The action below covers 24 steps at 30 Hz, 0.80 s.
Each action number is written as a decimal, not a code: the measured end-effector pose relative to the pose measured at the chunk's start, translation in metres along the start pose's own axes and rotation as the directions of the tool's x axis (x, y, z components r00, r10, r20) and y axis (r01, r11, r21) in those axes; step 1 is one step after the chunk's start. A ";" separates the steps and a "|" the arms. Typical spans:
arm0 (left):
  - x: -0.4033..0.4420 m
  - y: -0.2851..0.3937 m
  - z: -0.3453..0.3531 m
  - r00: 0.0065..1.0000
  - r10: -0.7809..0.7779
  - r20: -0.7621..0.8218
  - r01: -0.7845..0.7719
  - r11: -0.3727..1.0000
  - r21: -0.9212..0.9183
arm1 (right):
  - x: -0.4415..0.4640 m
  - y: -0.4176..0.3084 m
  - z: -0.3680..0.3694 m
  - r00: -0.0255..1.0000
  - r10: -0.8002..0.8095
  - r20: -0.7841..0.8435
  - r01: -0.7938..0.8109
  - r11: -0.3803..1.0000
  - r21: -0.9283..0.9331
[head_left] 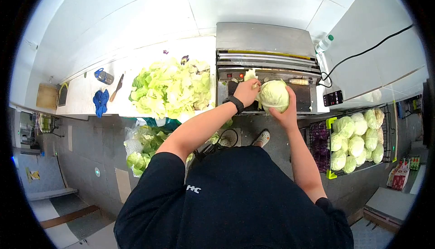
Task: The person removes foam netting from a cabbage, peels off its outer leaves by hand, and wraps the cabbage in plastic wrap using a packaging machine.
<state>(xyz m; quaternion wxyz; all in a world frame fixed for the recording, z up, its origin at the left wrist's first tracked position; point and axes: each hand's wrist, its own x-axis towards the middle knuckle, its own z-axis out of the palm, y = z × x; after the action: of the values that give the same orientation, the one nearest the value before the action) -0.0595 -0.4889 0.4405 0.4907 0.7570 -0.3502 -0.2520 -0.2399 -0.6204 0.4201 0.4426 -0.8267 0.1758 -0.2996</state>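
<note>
My right hand (288, 114) cups a round pale-green cabbage (273, 95) from its right side and below, over the metal wrapping machine (263, 36). At the cabbage's left side, my left hand (246, 92) is closed on a torn cabbage leaf (250, 74), which pokes up above the fingers. A dark watch band (236, 104) circles my left wrist. The left fingertips are close to the cabbage; whether the leaf is still attached to it I cannot tell. Left of the machine, a large heap of loose cabbage leaves (170, 88) covers part of the white worktop.
A knife (117, 88), a blue cloth (100, 102) and a jar (104, 76) lie on the left worktop. Several cabbages (356, 145) fill a wire basket (384, 147) at right. A phone (333, 98) and a bottle (324, 44) stand beside the machine. More leaves (145, 145) hang below the counter.
</note>
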 end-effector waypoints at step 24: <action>0.024 -0.004 0.001 0.951 0.277 0.136 -0.303 0.922 0.243 | -0.004 -0.004 0.000 0.998 -0.068 0.004 0.068 0.998 -0.018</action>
<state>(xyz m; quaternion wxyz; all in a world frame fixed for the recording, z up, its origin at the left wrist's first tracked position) -0.0439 -0.5070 0.4358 0.4008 0.7411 -0.5125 -0.1658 -0.2423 -0.6164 0.4217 0.4248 -0.8367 0.1497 -0.3114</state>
